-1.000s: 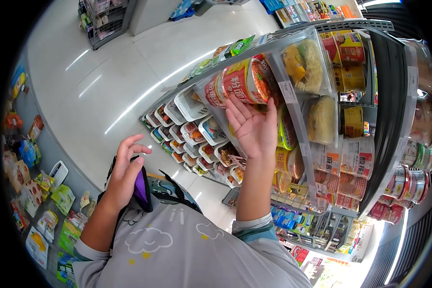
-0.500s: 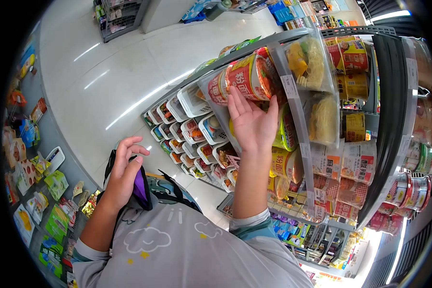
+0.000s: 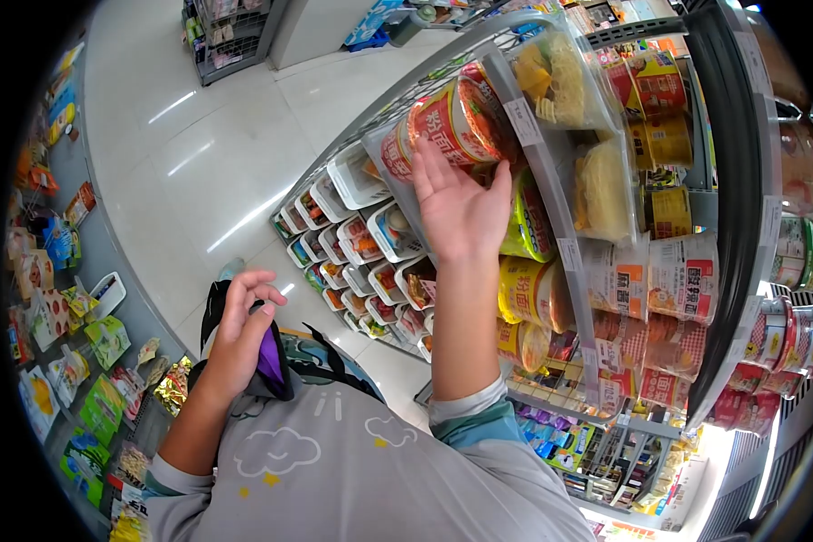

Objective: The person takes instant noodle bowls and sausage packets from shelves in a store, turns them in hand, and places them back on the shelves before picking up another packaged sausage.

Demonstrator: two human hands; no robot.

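My right hand [image 3: 465, 208] is raised to the shelf at right, palm up with its fingers stretched out and thumb apart. Its fingertips overlap the lower side of a red instant noodle cup [image 3: 443, 125], which lies in a shelf row with another red cup behind it. Just beyond my thumb sits a green noodle cup [image 3: 527, 219], with yellow noodle cups [image 3: 526, 291] beside my forearm. My left hand [image 3: 244, 334] hovers in front of my body, fingers loosely bent and apart, holding nothing. Behind it hangs a dark bag [image 3: 275, 361] with a purple lining.
White baskets of packaged food [image 3: 359, 181] fill the shelf's far end. Packs of dried noodles [image 3: 602, 190] stand on the neighbouring shelf, behind a clear front. Snack bags [image 3: 104, 343] line the shelf at left. A tiled floor [image 3: 217, 126] runs between the shelves.
The view has shifted a little, and the shelf and my right hand appear slightly further left. My right hand stays open at the red noodle cup; my left hand has barely moved.
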